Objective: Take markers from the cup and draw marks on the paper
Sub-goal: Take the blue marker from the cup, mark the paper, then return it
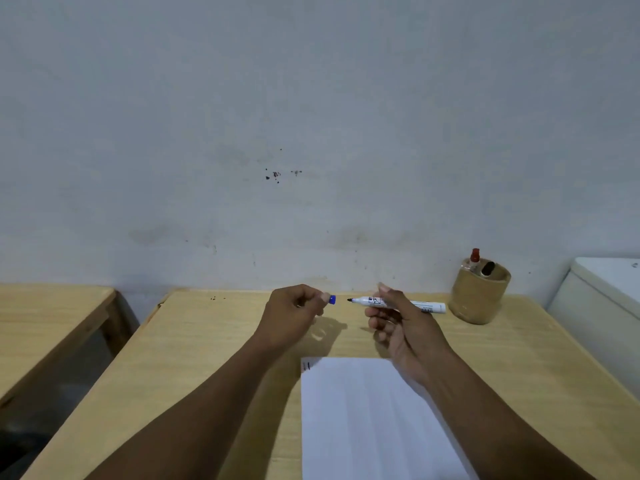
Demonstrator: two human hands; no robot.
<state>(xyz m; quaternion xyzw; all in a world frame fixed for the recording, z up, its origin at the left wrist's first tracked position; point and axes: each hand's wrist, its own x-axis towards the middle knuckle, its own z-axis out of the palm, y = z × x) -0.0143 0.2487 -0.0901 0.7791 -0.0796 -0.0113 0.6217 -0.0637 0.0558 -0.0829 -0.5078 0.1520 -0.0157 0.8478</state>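
Above the counter (207, 358), the left hand (294, 315) pinches a blue cap (332, 300) at its fingertips. Just beside it, apart from the cap, the right hand (398, 323) holds a white marker (370, 301) level, its dark tip bared and pointing left. The paper (363, 427) lies below the hands, with what looks like a small mark at its far left corner. The cup (479, 296) at the right holds two more markers.

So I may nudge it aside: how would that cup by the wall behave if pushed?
The cup looks squat and wide-based, so it would probably slide rather than tip. The markers leaning inside may rattle or shift.
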